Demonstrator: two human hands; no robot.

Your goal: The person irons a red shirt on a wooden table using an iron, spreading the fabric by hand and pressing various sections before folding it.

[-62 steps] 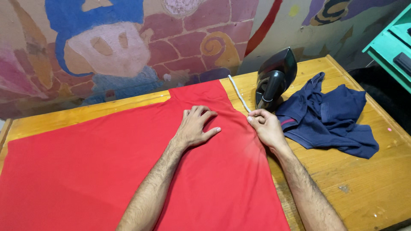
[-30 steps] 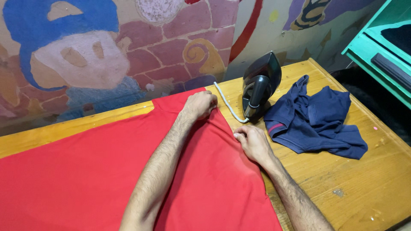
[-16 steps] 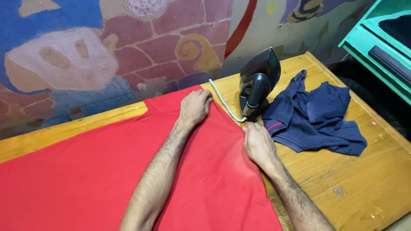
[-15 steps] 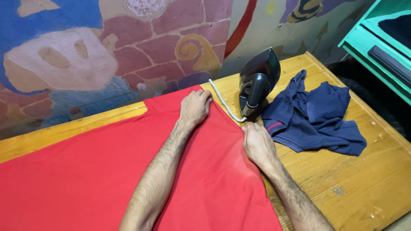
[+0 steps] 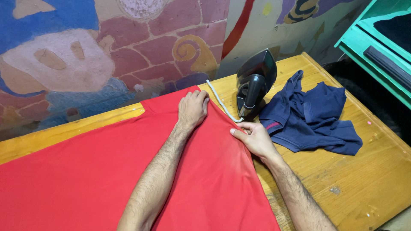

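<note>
Left hand [image 5: 192, 110] lying flat, fingers loosely curled, pressing the far corner of the wide red cloth [image 5: 85, 171] spread across the yellow wooden table [image 5: 364, 171], right hand [image 5: 253, 137] pinching its right edge, just beside the upright black iron [image 5: 253, 83] and crumpled navy shirt [image 5: 314, 115].

Red garment [image 5: 107, 171], spread flat across wooden table, smooth, far corner near wall, right edge slanting
</note>
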